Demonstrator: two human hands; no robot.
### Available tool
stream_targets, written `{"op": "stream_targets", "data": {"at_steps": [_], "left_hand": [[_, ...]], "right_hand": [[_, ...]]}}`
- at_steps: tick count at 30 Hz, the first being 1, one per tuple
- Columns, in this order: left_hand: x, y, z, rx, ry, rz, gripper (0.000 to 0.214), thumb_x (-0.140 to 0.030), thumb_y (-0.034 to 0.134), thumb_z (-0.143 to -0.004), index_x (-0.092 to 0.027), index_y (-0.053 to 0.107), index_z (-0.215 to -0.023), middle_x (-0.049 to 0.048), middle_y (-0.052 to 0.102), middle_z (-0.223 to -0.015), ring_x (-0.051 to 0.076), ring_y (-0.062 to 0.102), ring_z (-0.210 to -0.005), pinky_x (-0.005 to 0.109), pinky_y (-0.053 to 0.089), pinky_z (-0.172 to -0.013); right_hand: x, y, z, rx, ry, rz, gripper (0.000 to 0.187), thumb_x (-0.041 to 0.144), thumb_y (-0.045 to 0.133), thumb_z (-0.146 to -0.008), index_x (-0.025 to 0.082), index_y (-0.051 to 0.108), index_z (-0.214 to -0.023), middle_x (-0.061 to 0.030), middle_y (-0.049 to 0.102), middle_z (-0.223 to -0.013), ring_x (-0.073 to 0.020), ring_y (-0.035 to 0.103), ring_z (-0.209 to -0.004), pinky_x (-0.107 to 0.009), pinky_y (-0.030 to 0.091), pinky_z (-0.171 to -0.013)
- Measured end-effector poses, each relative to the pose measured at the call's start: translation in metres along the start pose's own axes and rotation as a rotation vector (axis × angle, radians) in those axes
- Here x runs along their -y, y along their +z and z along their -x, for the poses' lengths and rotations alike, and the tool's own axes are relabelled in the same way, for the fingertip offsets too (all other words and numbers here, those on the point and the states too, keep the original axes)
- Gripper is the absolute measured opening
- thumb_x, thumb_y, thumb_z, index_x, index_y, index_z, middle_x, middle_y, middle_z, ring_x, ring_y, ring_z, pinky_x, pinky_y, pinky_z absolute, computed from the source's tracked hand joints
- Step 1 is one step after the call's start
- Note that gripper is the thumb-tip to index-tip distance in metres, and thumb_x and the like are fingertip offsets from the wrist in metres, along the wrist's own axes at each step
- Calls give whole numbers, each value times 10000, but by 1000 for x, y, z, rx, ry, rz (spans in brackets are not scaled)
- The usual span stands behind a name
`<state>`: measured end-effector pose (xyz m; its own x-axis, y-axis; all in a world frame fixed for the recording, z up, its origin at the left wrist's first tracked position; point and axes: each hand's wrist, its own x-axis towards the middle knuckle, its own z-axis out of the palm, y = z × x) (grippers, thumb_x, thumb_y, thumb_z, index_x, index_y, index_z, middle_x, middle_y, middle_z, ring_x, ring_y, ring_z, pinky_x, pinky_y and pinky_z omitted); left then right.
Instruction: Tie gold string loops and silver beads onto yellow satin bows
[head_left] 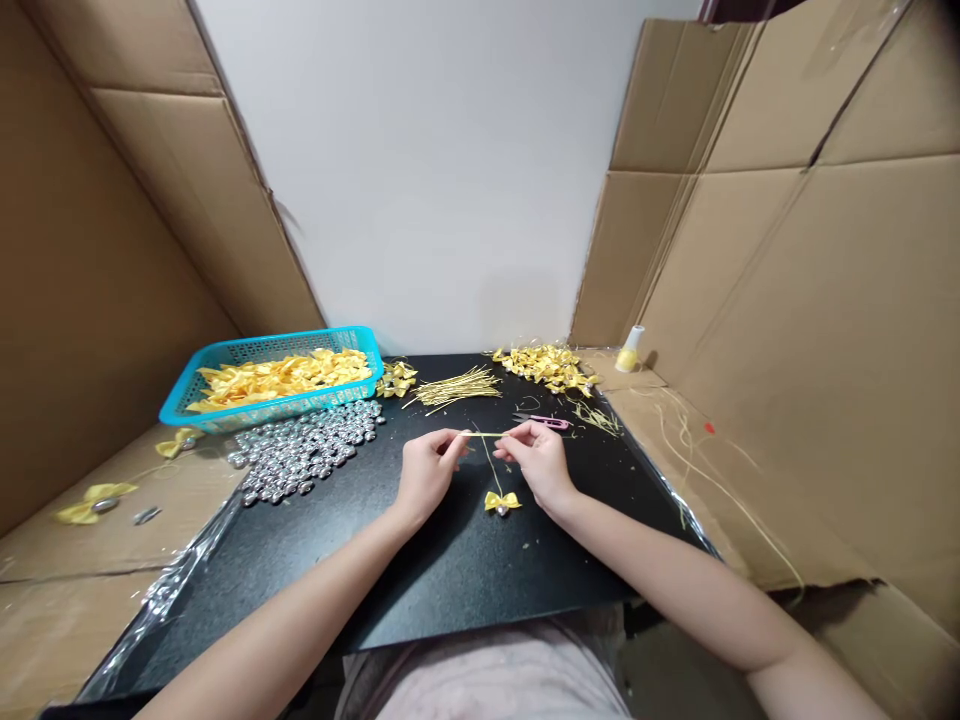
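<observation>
Over a black mat (420,570), my left hand (426,472) and my right hand (537,462) each pinch one end of a thin gold string (486,434) stretched level between them. A strand hangs down from the string to a small yellow ribbon bow (502,501) with a silver bead at its middle, which rests on the mat between my wrists. Both hands have their fingers closed on the string.
At back left a blue basket (225,352) holds yellow ribbon pieces beside a heap of silver beads (304,452). Further back lie a bundle of gold strings (457,388), a pile of finished bows (546,366), pink scissors (546,422) and a yellow spool (630,352). Cardboard walls enclose both sides.
</observation>
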<state>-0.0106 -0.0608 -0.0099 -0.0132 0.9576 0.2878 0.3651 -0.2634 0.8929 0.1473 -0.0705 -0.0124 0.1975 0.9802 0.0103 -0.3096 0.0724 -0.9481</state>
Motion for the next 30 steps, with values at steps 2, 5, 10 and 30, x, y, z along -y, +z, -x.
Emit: {"op": "stream_targets", "data": {"at_steps": [2, 5, 10, 30], "left_hand": [[1, 3, 0, 10, -16, 49, 256, -378, 638, -760, -147, 742, -726, 12, 686, -593, 118, 548, -468, 221, 417, -502], [4, 9, 0, -11, -129, 213, 250, -353, 690, -705, -133, 746, -808, 37, 722, -662, 132, 596, -509, 233, 464, -526], [3, 15, 1, -86, -302, 513, 399, -383, 800, -586, -123, 742, -882, 91, 763, -829, 183, 690, -725, 297, 537, -723], [0, 24, 10, -122, -307, 684, 477, -440, 829, -578, -132, 723, -926, 112, 764, -926, 234, 701, -940, 384, 487, -952]], "right_hand": [[-2, -2, -3, -12, -47, 15, 193, 224, 773, -541, 167, 594, -586, 6, 669, -551, -137, 660, -513, -227, 483, -536], [-3, -1, -2, -3, -6, -5, 219, 235, 799, -523, 158, 625, -632, -7, 681, -577, -152, 676, -556, -245, 499, -567], [-6, 5, 10, 56, 179, -159, 279, 231, 857, -466, 144, 682, -665, -45, 736, -714, -147, 691, -686, -250, 519, -664], [-9, 11, 15, 86, 433, -530, 190, 89, 852, -542, 130, 708, -661, -30, 744, -737, -102, 689, -729, -193, 524, -733]]}}
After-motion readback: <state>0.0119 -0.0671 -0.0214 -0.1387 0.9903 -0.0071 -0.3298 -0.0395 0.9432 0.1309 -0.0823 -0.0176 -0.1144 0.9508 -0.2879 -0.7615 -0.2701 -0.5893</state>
